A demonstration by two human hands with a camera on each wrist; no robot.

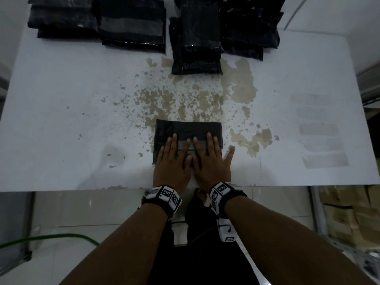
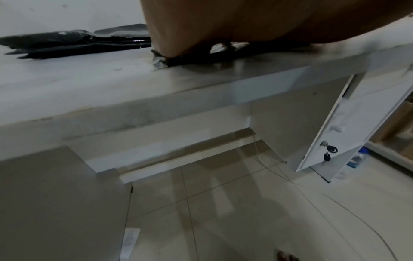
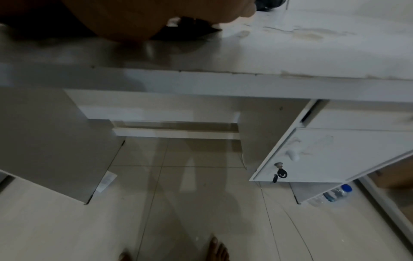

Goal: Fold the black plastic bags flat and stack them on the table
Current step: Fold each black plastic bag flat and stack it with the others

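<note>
We press both hands flat on a folded black bag [image 1: 186, 130] that lies near the front edge of the white tabletop [image 1: 61, 120]. Our left hand [image 1: 174, 161] covers the bag's near left part, our right hand [image 1: 209, 161] its near right part, and the two hands touch at the middle. All fingers lie straight and spread, so each grip is wide and holds nothing; the right thumb reaches past the bag's right edge onto the tabletop. The far strip of the bag shows beyond our fingertips.

Along the far edge of the tabletop stand the stacks of black bags: a far-left stack [image 1: 61, 17], a second stack [image 1: 133, 25] just right of it, a middle stack [image 1: 197, 42] reaching nearer to us, and a far-right stack [image 1: 253, 25] touching it. Brownish worn patches [image 1: 185, 99] mark the tabletop between the stacks and the pressed bag. Clear plastic strips [image 1: 320, 140] lie in a row at the right, well apart from our hands.
</note>
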